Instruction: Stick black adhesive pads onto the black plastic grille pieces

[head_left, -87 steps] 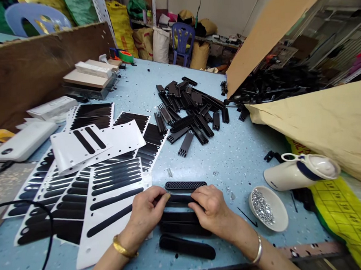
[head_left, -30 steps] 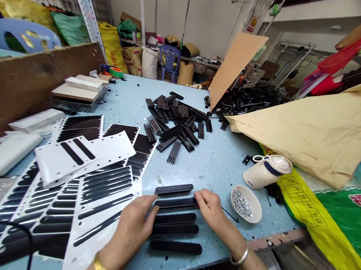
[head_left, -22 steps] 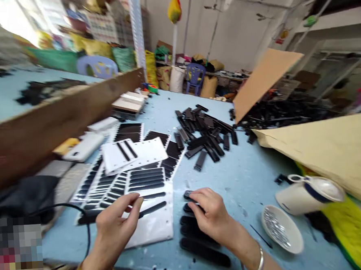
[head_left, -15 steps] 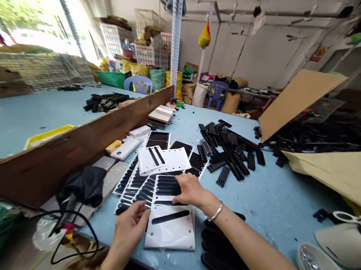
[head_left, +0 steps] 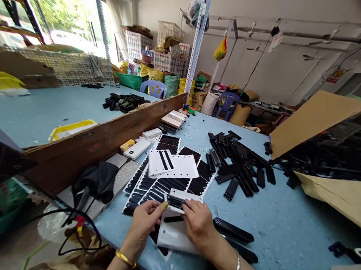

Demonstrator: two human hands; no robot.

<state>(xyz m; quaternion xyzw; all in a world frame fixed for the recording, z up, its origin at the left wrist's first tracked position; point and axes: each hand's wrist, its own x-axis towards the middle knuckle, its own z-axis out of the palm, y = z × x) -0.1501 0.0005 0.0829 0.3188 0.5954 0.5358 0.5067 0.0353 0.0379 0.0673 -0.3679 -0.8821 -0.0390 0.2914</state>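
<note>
A white backing sheet with long black stick-on strips is bent between my hands at the near table edge. My left hand, gold bangle at its wrist, pinches the sheet's left side with thumb and index finger. On the right side, my right hand grips the same sheet, its fingers curled over the fold. More sheets of black strips lie beneath and beyond it, topped by a nearly bare white sheet. Beside my right hand lie long black rounded pieces, partly hidden by the arm.
A heap of black plastic pieces lies right of the sheets. A wooden divider board runs along the left, with a white power bank and a black cloth-covered tool beside it. Cardboard stands at right.
My right hand has come down and nearer, and the strip sheet, flat before, is now bent up between both hands. My left hand has closed on its edge. The view has shifted left.
</note>
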